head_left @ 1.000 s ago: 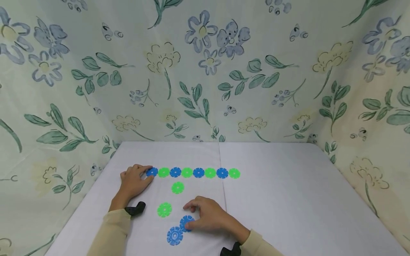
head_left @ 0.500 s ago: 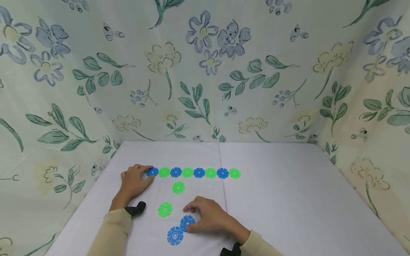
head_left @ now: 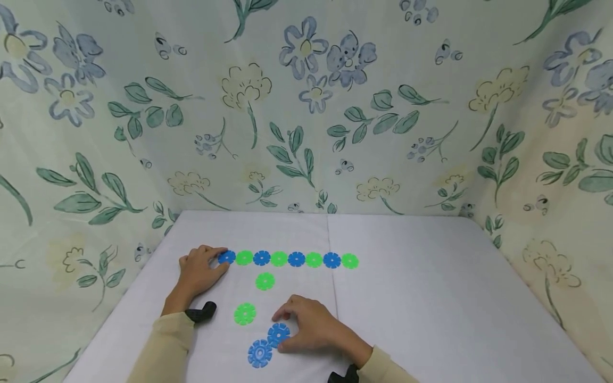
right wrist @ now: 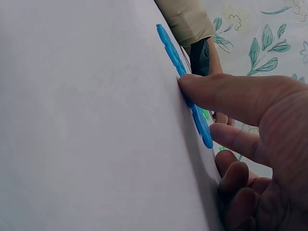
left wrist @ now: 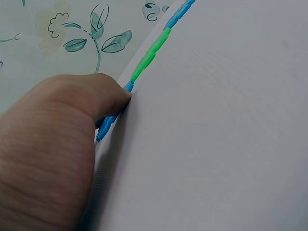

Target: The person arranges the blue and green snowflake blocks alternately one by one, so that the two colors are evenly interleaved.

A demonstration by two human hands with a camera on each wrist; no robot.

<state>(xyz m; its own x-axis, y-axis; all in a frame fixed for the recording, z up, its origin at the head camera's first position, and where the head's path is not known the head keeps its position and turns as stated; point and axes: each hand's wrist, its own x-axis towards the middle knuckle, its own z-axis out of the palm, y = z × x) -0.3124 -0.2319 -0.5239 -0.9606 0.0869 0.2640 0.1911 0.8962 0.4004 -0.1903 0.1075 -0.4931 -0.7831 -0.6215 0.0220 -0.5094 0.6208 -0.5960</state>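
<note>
Pale fabric printed with blue flowers and green leaves fills the upper frame, behind a table covered in plain white cloth. At centre left lies a straight row of eight flat, notch-edged discs, apparently plastic, alternating blue and green. Left hand: thumb and forefinger pinch the blue disc at the row's left end. Right hand, lower centre: thumb and forefinger hold the upper loose blue notched disc by its edges. The lower loose blue notched disc meets it; whether the two overlap or merely touch cannot be determined. Two loose bright-green notched discs lie below the row, apart from each other. Caution: sideways pressure from the left hand may buckle the row, since its discs sit edge to edge. If the upper blue disc is lifted while its notches catch the lower one, both may shift or slip. A low sweep of the right hand toward upper left may knock a green disc; a dragging fingertip may ruck the cloth and misalign the row.
</note>
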